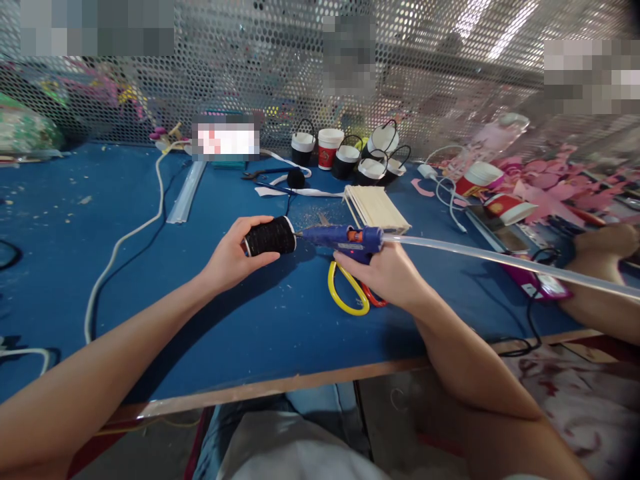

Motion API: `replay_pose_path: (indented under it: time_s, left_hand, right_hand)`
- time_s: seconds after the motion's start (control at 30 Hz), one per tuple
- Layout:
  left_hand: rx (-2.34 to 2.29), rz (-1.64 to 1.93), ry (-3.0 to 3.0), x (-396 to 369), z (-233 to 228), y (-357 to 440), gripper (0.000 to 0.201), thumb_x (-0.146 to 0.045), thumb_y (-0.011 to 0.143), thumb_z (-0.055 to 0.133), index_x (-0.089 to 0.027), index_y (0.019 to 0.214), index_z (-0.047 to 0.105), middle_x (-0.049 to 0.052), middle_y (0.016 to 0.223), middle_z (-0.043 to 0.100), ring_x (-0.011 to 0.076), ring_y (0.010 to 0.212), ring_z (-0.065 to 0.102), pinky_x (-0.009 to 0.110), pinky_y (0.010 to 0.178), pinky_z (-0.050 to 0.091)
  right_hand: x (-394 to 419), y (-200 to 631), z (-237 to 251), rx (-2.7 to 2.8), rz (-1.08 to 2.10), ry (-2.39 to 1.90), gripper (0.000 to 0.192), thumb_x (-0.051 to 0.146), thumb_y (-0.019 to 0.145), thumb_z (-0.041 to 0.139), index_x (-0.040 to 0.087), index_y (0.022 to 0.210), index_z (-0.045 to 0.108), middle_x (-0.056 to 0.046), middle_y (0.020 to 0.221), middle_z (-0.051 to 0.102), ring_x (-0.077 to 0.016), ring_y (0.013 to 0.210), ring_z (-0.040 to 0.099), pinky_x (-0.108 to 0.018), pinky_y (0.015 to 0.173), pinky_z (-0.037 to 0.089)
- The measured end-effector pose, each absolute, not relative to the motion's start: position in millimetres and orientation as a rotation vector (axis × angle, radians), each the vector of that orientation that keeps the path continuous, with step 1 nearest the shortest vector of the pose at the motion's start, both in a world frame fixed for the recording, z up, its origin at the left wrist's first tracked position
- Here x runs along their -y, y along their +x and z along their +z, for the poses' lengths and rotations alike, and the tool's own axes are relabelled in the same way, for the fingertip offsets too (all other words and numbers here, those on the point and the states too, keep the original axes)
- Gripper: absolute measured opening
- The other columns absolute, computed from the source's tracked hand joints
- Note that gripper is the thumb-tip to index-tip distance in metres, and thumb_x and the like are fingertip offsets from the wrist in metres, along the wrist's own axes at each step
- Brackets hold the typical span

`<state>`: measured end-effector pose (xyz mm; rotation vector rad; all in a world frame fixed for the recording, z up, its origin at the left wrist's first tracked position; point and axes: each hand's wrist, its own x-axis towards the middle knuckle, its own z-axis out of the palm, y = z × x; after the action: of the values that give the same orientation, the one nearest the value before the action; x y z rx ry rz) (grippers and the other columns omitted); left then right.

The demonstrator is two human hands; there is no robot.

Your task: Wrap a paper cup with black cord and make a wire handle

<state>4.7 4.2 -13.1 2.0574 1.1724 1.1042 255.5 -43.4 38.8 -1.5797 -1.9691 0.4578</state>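
My left hand [239,252] is wrapped round a paper cup [271,237] covered in black cord, lying sideways with its white rim to the right. A blue hot glue gun [345,240] is gripped in my right hand [387,272]; its nozzle points left and meets the cup at the rim, though I cannot tell whether it touches. From the gun's back a long clear glue stick [500,259] runs off to the right. Under the gun lie scissors [349,293] with yellow and red handles, their blades partly hidden. A black yarn ball [296,178] sits beyond the cup.
Black-wrapped cups [346,162] with handles and a red cup [330,148] stand by the perforated metal screen. Nearby are wooden sticks [376,208], pliers [265,173] and spare glue sticks [187,192]. A white cable [125,240] crosses the left. Another person's arm [600,273] rests at right.
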Motion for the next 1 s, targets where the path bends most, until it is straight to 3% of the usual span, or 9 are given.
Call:
replay_pose_path:
  time_s: [0.17,0.4,0.6,0.73,0.9,1.0]
  left_hand:
    - [-1.175,1.097,2.02,-2.9,-11.6,5.8,0.056,-0.031,0.066,0.072,-0.022,0.117,0.051,0.006,0.115,0.055,0.0204,0.105,0.053,0.038,0.092,0.042]
    - [-1.192,1.089,1.933,-3.3,-10.9,5.5,0.057,-0.033,0.066,0.072,-0.022,0.117,0.05,0.006,0.117,0.055,0.0212,0.106,0.053,0.039,0.093,0.042]
    - [-1.166,1.133,2.037,-4.1,-15.8,4.2,0.056,-0.034,0.067,0.071,-0.023,0.118,0.05,0.007,0.115,0.054,0.0213,0.105,0.053,0.039,0.091,0.043]
    - [-1.115,1.184,2.133,-3.3,-16.6,5.9,0.054,-0.031,0.068,0.07,-0.024,0.117,0.049,0.006,0.113,0.053,0.0209,0.105,0.052,0.039,0.09,0.044]
    - [-1.089,1.168,2.265,2.2,-9.1,8.1,0.051,-0.028,0.07,0.068,-0.024,0.117,0.049,0.006,0.113,0.051,0.0214,0.108,0.05,0.04,0.092,0.043]
    - [-1.081,1.162,2.327,6.4,-4.4,8.7,0.05,-0.027,0.071,0.067,-0.024,0.117,0.048,0.007,0.115,0.049,0.022,0.111,0.048,0.041,0.094,0.042]
  right_hand:
    - [44.4,255.2,39.6,1.952,0.444,-1.585,0.022,0.038,0.074,0.058,0.016,0.072,0.058,-0.003,0.061,0.059,-0.0148,0.054,0.052,-0.029,0.053,0.043]
    - [46.1,257.6,43.6,1.97,0.506,-1.508,0.022,0.034,0.075,0.059,0.016,0.086,0.064,-0.005,0.076,0.065,-0.0182,0.069,0.057,-0.031,0.06,0.046]
    - [40.5,269.7,54.4,1.821,0.628,-1.489,0.029,0.041,0.072,0.063,0.015,0.085,0.063,0.0,0.056,0.057,-0.0129,0.049,0.05,-0.027,0.048,0.041]
    - [22.0,291.6,55.2,1.667,0.387,-1.571,0.034,0.048,0.072,0.061,0.015,0.081,0.061,-0.004,0.067,0.062,-0.0148,0.057,0.054,-0.027,0.051,0.04]
    - [-11.7,320.7,47.9,1.632,-0.127,-2.01,0.041,0.054,0.076,0.051,0.015,0.065,0.057,-0.007,0.059,0.058,-0.02,0.059,0.055,-0.03,0.054,0.038]
    - [-25.7,329.4,40.2,1.617,-0.163,-2.134,0.043,0.056,0.075,0.05,0.015,0.065,0.059,-0.01,0.063,0.061,-0.0226,0.064,0.057,-0.032,0.059,0.039]
